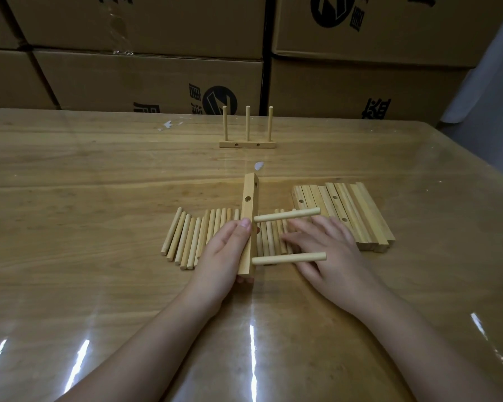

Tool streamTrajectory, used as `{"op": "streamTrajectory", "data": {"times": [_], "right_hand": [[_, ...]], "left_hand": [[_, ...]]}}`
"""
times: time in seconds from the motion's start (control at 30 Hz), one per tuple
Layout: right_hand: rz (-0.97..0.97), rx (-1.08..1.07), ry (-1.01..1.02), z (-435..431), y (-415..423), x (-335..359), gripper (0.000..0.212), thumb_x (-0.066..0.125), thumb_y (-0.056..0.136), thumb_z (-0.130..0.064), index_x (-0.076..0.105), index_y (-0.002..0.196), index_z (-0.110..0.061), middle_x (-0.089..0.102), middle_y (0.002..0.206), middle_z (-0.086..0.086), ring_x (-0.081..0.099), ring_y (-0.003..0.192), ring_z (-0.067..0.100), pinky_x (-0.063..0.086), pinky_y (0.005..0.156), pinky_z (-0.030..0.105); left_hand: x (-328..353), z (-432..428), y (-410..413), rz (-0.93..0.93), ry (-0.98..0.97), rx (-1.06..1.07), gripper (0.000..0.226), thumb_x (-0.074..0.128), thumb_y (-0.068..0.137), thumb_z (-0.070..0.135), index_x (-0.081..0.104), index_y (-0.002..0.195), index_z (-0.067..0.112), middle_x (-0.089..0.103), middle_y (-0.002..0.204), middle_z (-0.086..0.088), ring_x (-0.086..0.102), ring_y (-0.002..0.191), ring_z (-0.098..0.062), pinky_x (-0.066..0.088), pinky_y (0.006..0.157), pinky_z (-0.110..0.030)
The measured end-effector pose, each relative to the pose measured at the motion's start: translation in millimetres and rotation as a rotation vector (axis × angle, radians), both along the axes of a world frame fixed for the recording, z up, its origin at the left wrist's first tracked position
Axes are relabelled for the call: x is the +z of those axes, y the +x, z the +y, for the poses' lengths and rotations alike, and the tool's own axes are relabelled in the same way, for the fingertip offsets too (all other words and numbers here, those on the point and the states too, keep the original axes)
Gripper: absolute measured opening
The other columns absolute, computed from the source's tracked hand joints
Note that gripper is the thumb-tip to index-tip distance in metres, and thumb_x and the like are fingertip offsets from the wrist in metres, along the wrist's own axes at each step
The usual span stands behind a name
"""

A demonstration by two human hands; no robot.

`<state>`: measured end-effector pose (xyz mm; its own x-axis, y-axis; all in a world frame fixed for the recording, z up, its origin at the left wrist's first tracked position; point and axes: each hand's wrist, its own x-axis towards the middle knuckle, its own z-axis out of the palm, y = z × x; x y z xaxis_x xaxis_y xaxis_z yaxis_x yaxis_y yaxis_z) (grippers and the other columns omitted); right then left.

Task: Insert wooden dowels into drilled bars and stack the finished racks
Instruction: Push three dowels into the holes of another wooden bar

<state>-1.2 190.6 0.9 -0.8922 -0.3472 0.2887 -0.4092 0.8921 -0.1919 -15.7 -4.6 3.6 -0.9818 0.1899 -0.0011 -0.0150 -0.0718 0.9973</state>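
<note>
Left hand, grip tight on the drilled bar; right hand, grip released, over loose dowels beside it. Feed the empty hole squarely.

Tabletop: honey-brown, streaky wood grain running left to right, glossy, with white light streaks toward the near edge.
Loose dowels: pale straw yellow, plain, unmarked.
Part-built bar: same pale yellow-tan; holes show dark brown.
Spare bars: light tan, some a shade warmer, with dark round holes.
Finished rack: pale tan, two dark holes on its side face.
Cardboard boxes: mid brown, black printed logo and characters.
Scraps on the tabletop: white.
</note>
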Motion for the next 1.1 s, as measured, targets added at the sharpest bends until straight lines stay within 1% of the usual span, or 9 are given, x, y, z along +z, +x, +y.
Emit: {"op": "streamTrajectory", "data": {"times": [0.03,0.1,0.2,0.37,0.47,0.53,0.73,0.9,1.1], "right_hand": [[0.016,-0.019,0.005,0.3,0.3,0.1,0.035,0.056,0.089,-0.033,0.056,0.123,-0.028,0.035,0.147,-0.010,0.015,0.140,0.012,0.003,0.116,0.040],[0.013,-0.061,0.015,0.5,0.7,0.5,0.032,0.055,0.087,-0.037,0.059,0.116,-0.024,0.037,0.145,-0.003,0.014,0.139,0.012,0.003,0.116,0.036],[-0.027,-0.080,0.015,0.5,1.2,-0.4,0.032,0.051,0.089,-0.041,0.058,0.115,-0.024,0.035,0.145,-0.001,0.013,0.139,0.012,0.002,0.114,0.032],[-0.072,-0.076,0.028,-0.6,1.7,2.5,0.044,0.044,0.091,-0.044,0.044,0.133,-0.030,0.030,0.147,-0.010,0.012,0.140,0.010,0.000,0.117,0.034],[-0.073,-0.038,0.030,-1.8,2.5,4.4,0.043,0.042,0.092,-0.042,0.045,0.133,-0.033,0.040,0.141,-0.017,0.013,0.140,0.007,-0.008,0.114,0.027],[-0.071,-0.023,0.005,-1.7,3.3,5.0,0.040,0.045,0.091,-0.040,0.049,0.130,-0.032,0.046,0.136,-0.017,0.017,0.139,0.007,-0.009,0.111,0.022],[-0.012,-0.008,-0.047,-1.3,3.1,3.0,0.030,0.061,0.087,-0.029,0.062,0.117,-0.026,0.059,0.122,-0.014,0.033,0.133,0.014,0.010,0.109,0.026],[0.014,-0.022,-0.057,-3.1,3.9,2.8,0.021,0.070,0.080,-0.019,0.068,0.101,-0.022,0.066,0.111,-0.010,0.045,0.127,0.021,0.022,0.106,0.034],[0.009,-0.022,-0.020,-3.9,3.2,0.7,0.017,0.070,0.080,-0.016,0.069,0.095,-0.024,0.063,0.111,-0.007,0.044,0.126,0.023,0.022,0.105,0.035]], "left_hand": [[0.1,0.2,0.1,0.001,0.001,0.000,0.043,0.048,0.078,0.056,0.062,0.090,0.016,0.053,0.055,0.006,0.053,0.045,-0.006,0.040,0.038,-0.016],[0.2,0.1,-0.1,0.001,-0.002,-0.005,0.042,0.048,0.079,0.055,0.062,0.089,0.018,0.053,0.056,0.005,0.053,0.046,-0.006,0.041,0.039,-0.017],[0.2,-0.7,0.0,-0.003,-0.009,-0.014,0.042,0.047,0.080,0.055,0.062,0.089,0.017,0.053,0.061,0.002,0.053,0.048,-0.007,0.042,0.041,-0.018],[0.4,-1.1,0.5,-0.003,-0.022,-0.017,0.042,0.047,0.080,0.055,0.062,0.090,0.017,0.054,0.063,-0.001,0.054,0.049,-0.007,0.043,0.041,-0.018],[0.3,-1.0,0.2,-0.013,-0.019,-0.008,0.040,0.047,0.079,0.056,0.063,0.089,0.021,0.055,0.059,0.004,0.055,0.048,-0.006,0.043,0.041,-0.018],[-0.3,-0.7,-0.2,-0.011,-0.022,-0.002,0.039,0.047,0.079,0.057,0.063,0.087,0.022,0.055,0.057,0.004,0.055,0.047,-0.006,0.042,0.040,-0.018],[-0.9,-1.0,-0.5,-0.010,-0.026,-0.004,0.042,0.047,0.080,0.056,0.062,0.089,0.018,0.053,0.060,0.002,0.054,0.048,-0.006,0.043,0.041,-0.018],[-0.2,-0.4,-0.3,-0.012,-0.018,-0.006,0.039,0.048,0.081,0.054,0.062,0.088,0.018,0.052,0.060,0.002,0.053,0.048,-0.006,0.043,0.041,-0.018],[0.3,0.3,-0.7,-0.014,-0.016,-0.003,0.045,0.048,0.080,0.054,0.062,0.092,0.013,0.052,0.061,0.000,0.053,0.048,-0.007,0.042,0.040,-0.018]]}}
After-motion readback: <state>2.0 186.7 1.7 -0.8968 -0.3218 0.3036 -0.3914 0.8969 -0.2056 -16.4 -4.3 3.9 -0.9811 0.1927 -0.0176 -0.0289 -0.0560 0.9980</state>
